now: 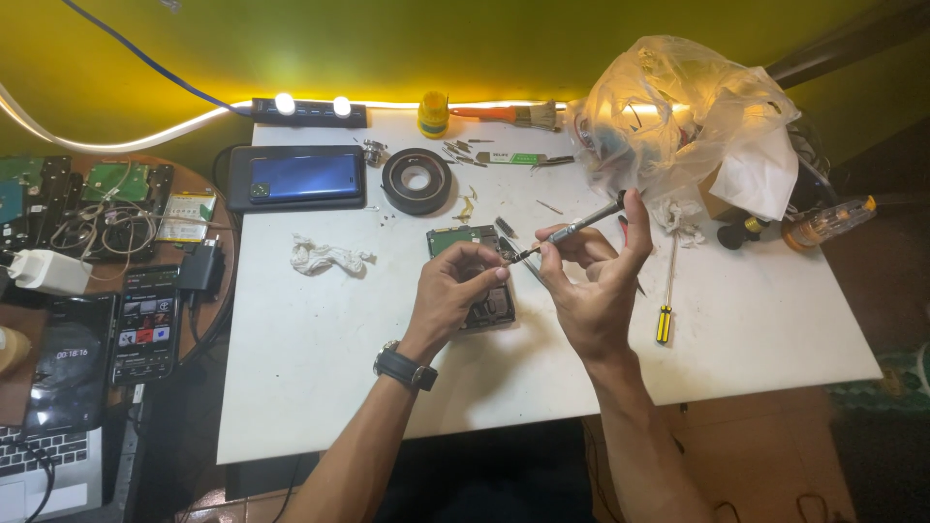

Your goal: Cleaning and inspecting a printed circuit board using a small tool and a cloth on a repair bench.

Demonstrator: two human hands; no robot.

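Note:
My right hand (591,281) holds a slim metal precision screwdriver (581,227), its handle slanting up to the right and its tip pointing left. My left hand (455,291), with a black watch (405,368) on the wrist, pinches at that tip with thumb and fingers. Both hands hover just above a small hard drive (453,238) with a green circuit board lying on the white table (320,387). What the left fingers pinch is too small to tell.
A yellow-handled screwdriver (666,291) lies right of my hands. A crumpled tissue (327,258), a tape roll (416,180), a blue phone (302,177), a brush (513,114) and a large plastic bag (678,116) lie farther back. At left, a side table holds phones (147,324), circuit boards and a laptop.

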